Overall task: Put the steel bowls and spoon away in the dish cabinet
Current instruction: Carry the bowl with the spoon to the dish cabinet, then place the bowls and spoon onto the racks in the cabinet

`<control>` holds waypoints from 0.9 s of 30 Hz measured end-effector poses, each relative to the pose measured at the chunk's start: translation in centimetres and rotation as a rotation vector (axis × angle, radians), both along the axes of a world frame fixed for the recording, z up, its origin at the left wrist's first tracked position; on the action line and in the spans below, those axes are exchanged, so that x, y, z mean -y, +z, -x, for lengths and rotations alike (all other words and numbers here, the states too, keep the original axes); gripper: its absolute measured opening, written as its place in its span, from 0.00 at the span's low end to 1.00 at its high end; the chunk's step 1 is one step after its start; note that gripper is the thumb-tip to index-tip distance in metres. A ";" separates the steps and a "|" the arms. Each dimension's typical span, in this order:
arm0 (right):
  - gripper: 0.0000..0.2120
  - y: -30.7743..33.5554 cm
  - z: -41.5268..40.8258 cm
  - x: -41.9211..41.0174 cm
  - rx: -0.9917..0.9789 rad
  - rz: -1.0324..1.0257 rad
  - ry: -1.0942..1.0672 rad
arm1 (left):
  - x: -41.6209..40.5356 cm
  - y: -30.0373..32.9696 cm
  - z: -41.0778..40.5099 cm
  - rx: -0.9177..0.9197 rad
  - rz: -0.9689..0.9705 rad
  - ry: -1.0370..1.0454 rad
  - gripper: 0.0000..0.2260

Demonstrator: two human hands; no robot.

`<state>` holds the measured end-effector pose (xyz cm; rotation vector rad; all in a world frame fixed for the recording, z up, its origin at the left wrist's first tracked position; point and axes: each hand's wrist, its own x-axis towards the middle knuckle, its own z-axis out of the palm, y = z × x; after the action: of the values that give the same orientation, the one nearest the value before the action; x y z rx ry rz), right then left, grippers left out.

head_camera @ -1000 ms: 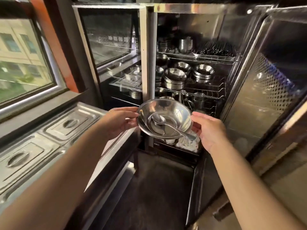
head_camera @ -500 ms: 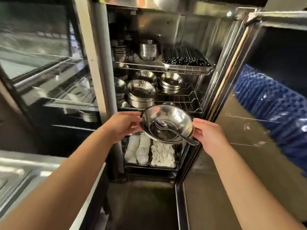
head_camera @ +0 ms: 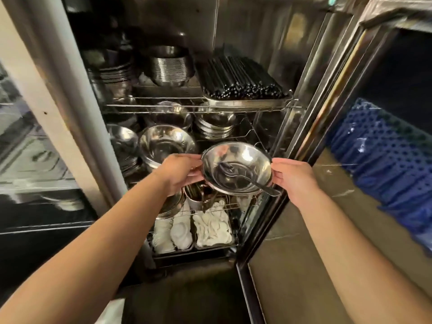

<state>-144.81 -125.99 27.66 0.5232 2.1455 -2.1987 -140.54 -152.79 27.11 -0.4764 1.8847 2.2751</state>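
I hold a stack of steel bowls (head_camera: 243, 160) by the rim with both hands, in front of the open dish cabinet (head_camera: 289, 66). My left hand (head_camera: 180, 174) grips the left rim and my right hand (head_camera: 294, 177) grips the right rim. A steel spoon (head_camera: 253, 181) lies inside the top bowl, its handle sticking out over the lower right rim. The bowls hover at the level of the middle wire shelf (head_camera: 261, 141), just right of a stack of large steel bowls (head_camera: 167, 146).
The top shelf holds stacked steel dishes (head_camera: 169, 66) and a tray of black chopsticks (head_camera: 240, 83). More bowl stacks (head_camera: 216, 125) sit at the back of the middle shelf. White spoons in trays (head_camera: 212, 226) fill the bottom. The open door (head_camera: 350, 113) stands at right, a blue mat (head_camera: 383, 157) beyond it.
The view has closed in on the cabinet and turned right. The bowls, still in both hands, have risen from in front of the lower shelf to the middle shelf level.
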 end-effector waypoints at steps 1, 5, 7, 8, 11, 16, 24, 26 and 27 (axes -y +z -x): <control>0.14 0.0 0.6 0.0 -0.001 -0.020 0.002 | -0.2 0.1 0.4 0.005 0.012 0.006 0.11; 0.09 -0.8 4.9 -0.5 0.019 -0.071 0.024 | -2.0 0.1 3.5 0.017 0.033 -0.001 0.06; 0.07 -1.3 7.0 -0.5 0.019 -0.134 0.055 | -2.8 0.0 5.0 0.021 0.048 0.006 0.05; 0.05 -1.5 8.4 -0.6 0.023 -0.161 0.068 | -3.1 -0.1 6.0 0.027 0.066 0.012 0.05; 0.04 -1.6 11.8 -0.4 0.061 -0.238 0.093 | -4.2 -0.2 8.8 0.063 0.091 0.073 0.06; 0.15 -2.9 15.9 0.6 0.028 -0.399 0.143 | -6.2 -1.0 12.5 0.066 0.087 0.200 0.08; 0.22 -4.5 18.4 1.4 0.066 -0.470 0.196 | -7.4 -3.0 16.0 0.129 -0.002 0.311 0.09; 0.18 -5.0 19.1 1.6 0.088 -0.472 0.198 | -7.3 -3.5 16.7 0.150 -0.035 0.320 0.10; 0.17 -5.4 19.3 1.4 0.093 -0.473 0.193 | -7.3 -3.6 16.9 0.158 -0.045 0.308 0.10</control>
<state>-164.15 -127.43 22.28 0.3969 2.5423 -1.5385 -157.40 -145.47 23.51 -0.9684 1.7838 2.3713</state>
